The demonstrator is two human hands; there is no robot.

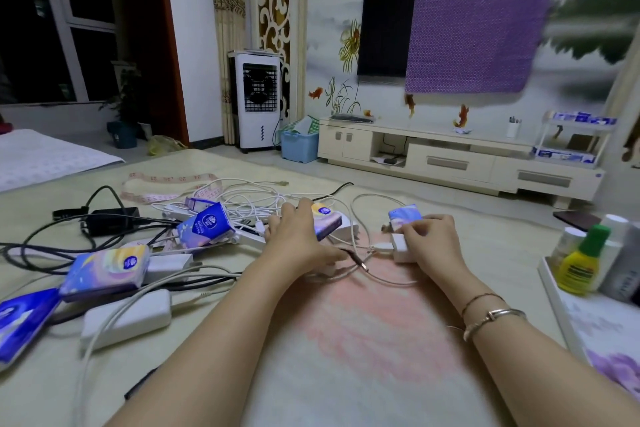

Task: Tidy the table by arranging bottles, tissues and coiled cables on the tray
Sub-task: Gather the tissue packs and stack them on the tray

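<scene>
My left hand (298,236) grips a purple tissue pack (327,222) at the middle of the table. My right hand (429,239) grips another small tissue pack (405,215), beside a white charger plug (400,248). More tissue packs lie to the left: one tilted (204,224), one flat (107,270) and one at the left edge (24,319). Tangled white cables (256,198) and black cables (52,239) spread between them. The white tray (568,315) at the right holds a yellow bottle with a green cap (581,263) and other bottles (620,263).
A white power bank (128,317) lies front left, a black adapter (110,218) and a pink tape measure (166,185) further back. A dark phone (576,218) lies behind the tray. Beyond the table stand a TV cabinet and a white air cooler.
</scene>
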